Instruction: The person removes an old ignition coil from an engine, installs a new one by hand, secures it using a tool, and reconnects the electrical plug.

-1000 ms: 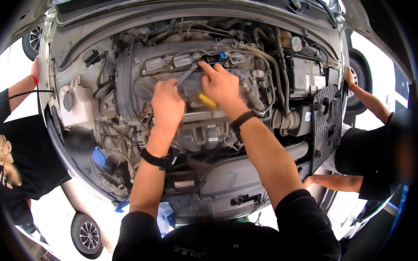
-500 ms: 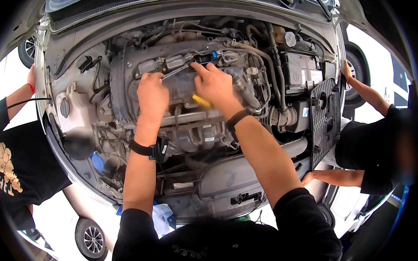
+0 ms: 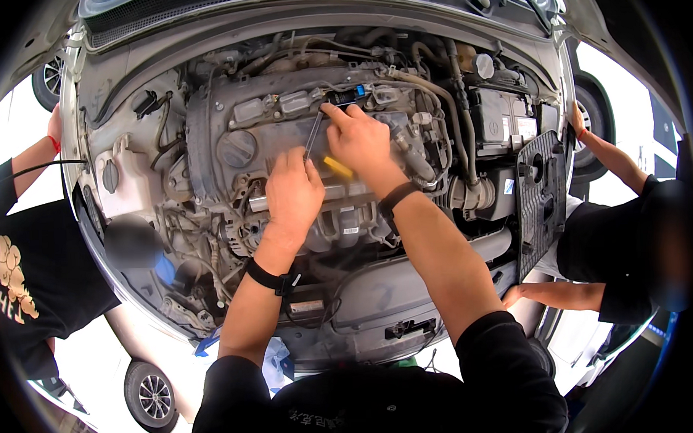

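My left hand (image 3: 294, 191) is closed round the near end of a slim silver wrench (image 3: 314, 134), which slants up across the engine cover. At its far end, the fingertips of my right hand (image 3: 359, 143) press on the wrench beside a black ignition coil (image 3: 341, 99) with a blue clip. A yellow handle (image 3: 338, 167), blurred, pokes out from under my right palm; what it belongs to is hidden. Older grey ignition coils (image 3: 295, 103) sit in the same row. An oil filler cap (image 3: 237, 148) is left of my left hand.
A battery (image 3: 499, 119) and a black plastic panel (image 3: 541, 202) lie on the right. The washer tank (image 3: 124, 178) is at the left. One person's arm (image 3: 36, 170) rests on the left fender, and another person (image 3: 614, 230) leans at the right.
My left hand has swung toward me and to the right, turning the wrench from nearly level to steep. My right hand stays at the wrench's far end. The oil filler cap has come into sight.
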### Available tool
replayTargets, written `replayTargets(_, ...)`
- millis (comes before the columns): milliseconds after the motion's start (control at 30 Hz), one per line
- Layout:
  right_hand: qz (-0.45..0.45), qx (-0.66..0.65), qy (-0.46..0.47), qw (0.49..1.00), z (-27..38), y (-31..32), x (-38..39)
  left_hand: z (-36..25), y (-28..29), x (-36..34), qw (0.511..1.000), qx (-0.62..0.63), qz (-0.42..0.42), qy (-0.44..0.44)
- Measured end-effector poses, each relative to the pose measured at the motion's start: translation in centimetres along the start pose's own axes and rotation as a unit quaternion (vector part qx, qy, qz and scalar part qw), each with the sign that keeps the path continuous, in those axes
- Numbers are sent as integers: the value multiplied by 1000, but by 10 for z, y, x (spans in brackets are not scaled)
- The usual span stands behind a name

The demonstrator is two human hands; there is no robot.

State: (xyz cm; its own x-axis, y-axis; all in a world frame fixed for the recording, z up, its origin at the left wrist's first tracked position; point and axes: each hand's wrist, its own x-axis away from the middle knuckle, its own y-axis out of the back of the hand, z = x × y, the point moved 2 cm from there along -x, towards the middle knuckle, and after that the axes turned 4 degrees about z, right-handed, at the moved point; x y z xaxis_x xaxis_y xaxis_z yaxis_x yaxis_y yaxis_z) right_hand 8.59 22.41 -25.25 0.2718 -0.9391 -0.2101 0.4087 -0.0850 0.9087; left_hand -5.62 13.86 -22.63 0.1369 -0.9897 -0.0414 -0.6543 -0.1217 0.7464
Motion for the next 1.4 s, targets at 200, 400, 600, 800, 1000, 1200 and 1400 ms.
replayTargets(200, -2, 5, 6, 1000, 0, 2, 0, 37, 14, -38, 998, -41, -50, -3)
replayTargets(400, -15, -1, 11, 1000, -2, -3, 0, 62, 18, -79, 999, -14, -35, 3)
replayTargets(600, 11, 5, -5, 1000, 1, 2, 0, 50, 26, -74, 996, 70, -52, 7)
replayTargets(800, 19, 6, -7, 1000, 2, 4, 0, 51, 26, -82, 993, 63, -95, -38)
replayTargets(1000, 3, 1, -3, 1000, -1, 1, 1, 17, 28, -28, 997, 75, -4, 2)
replayTargets(1200, 2, -5, 1, 1000, -2, 0, 0, 21, 13, -17, 999, 43, 0, 15)
replayTargets(1400, 4, -5, 3, 1000, -1, 1, 1, 49, 23, -59, 999, -33, -11, -4)
